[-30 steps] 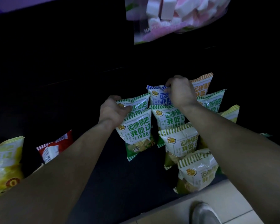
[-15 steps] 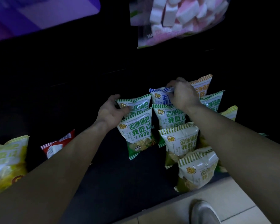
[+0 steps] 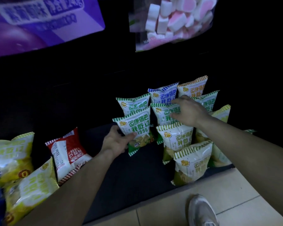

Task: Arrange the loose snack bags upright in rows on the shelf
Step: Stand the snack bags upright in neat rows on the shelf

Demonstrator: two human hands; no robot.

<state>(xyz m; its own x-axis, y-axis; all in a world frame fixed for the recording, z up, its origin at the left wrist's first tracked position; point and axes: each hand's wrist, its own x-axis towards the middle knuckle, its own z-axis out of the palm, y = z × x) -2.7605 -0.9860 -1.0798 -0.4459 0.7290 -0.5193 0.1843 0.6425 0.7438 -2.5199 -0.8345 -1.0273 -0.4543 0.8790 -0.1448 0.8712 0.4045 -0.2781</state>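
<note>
Small white snack bags with green, blue and orange striped tops stand upright in rows on the dark low shelf (image 3: 137,173). My left hand (image 3: 116,141) grips the lower left side of the front green bag (image 3: 136,126) of the left row. A second green bag (image 3: 134,103) stands right behind it. My right hand (image 3: 188,111) hovers with fingers spread over the green bag (image 3: 162,113) in the middle row, below the blue-topped bag (image 3: 163,93). Whether it touches that bag is unclear. An orange-topped bag (image 3: 194,87) stands at the back right.
Loose bags lie at the left: a red one (image 3: 67,152) upside down and yellow-green ones (image 3: 11,157). A marshmallow bag (image 3: 170,22) and a purple package (image 3: 39,22) hang above. Tiled floor (image 3: 235,185) and my shoe (image 3: 201,211) are below the shelf edge.
My right hand let go of the blue-topped bag's top and dropped to the middle-row green bag. My left hand slid down from the front green bag's top to its lower side.
</note>
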